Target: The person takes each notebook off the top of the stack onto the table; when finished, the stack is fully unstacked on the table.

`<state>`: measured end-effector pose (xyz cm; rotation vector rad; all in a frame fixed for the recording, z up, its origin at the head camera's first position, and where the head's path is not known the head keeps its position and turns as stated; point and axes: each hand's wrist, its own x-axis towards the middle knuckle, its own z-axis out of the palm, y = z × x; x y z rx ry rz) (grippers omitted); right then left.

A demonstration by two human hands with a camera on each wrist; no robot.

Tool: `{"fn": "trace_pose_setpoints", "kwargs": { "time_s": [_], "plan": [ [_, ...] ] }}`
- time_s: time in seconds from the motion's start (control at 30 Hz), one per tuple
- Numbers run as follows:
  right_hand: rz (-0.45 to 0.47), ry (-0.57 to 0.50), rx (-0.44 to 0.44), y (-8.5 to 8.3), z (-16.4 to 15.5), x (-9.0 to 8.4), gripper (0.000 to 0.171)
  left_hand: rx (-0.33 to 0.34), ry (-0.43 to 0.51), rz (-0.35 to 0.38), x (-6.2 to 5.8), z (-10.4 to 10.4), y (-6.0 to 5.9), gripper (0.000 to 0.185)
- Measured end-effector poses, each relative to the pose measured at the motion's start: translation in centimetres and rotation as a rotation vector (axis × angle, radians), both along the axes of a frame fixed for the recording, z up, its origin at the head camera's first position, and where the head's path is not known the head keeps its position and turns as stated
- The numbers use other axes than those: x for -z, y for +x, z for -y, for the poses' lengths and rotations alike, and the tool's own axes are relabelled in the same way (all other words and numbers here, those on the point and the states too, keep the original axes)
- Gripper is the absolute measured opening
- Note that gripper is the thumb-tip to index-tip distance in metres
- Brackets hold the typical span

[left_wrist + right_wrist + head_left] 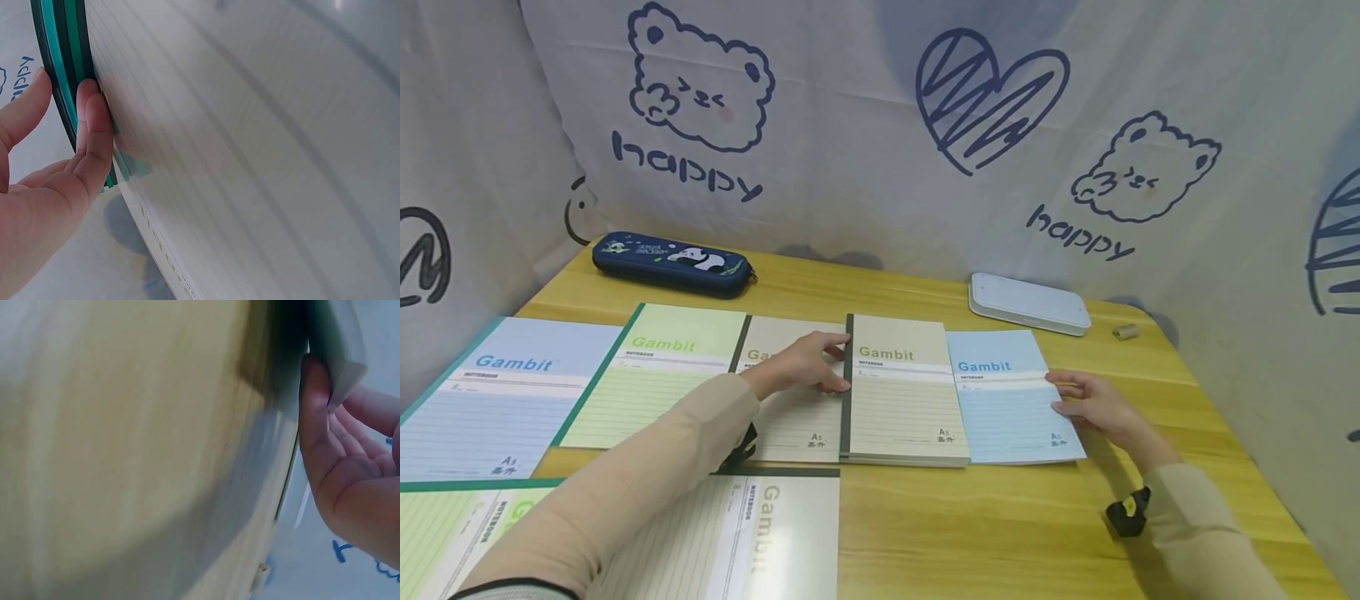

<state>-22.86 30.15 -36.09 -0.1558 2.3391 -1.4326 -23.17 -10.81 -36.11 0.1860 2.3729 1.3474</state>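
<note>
While the beige notebook (pixel 898 408) tops a stack on the counter (pixel 940 533), left hand (pixel 801 367), thumb and fingers apart, touches its spine. Right of it: blue notebook (pixel 1007 408), outer edge touched by right hand (pixel 1108 410), digits apart. Behind it: panda pencil case (pixel 673 265), leftward; white case (pixel 1030 303), rightward.

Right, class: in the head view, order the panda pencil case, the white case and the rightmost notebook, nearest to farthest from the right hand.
1. Rightmost notebook: touching the right hand
2. White case: back right
3. Panda pencil case: back left
</note>
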Motion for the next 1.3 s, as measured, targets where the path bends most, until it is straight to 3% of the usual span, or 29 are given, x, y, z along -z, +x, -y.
{"fn": "trace_pose_setpoints", "kwargs": {
  "time_s": [0.23,0.43,0.93,1.3],
  "plan": [
    [-0.028,0.221,0.055,-0.2,1.0,-0.4,0.059,0.010,0.001,-0.010,0.0,0.0,0.0,0.080],
    [-0.054,0.284,0.070,-0.4,1.2,-0.9,0.059,-0.001,0.014,0.004,0.0,-0.1,0.0,0.082],
    [-0.069,0.144,0.142,-0.6,2.4,-0.8,0.055,0.000,0.011,0.013,-0.1,-0.1,0.1,0.082],
    [-0.052,0.196,0.103,-0.6,5.4,-1.0,0.047,0.007,0.016,0.012,-0.1,0.0,0.1,0.081]
  ]
}}
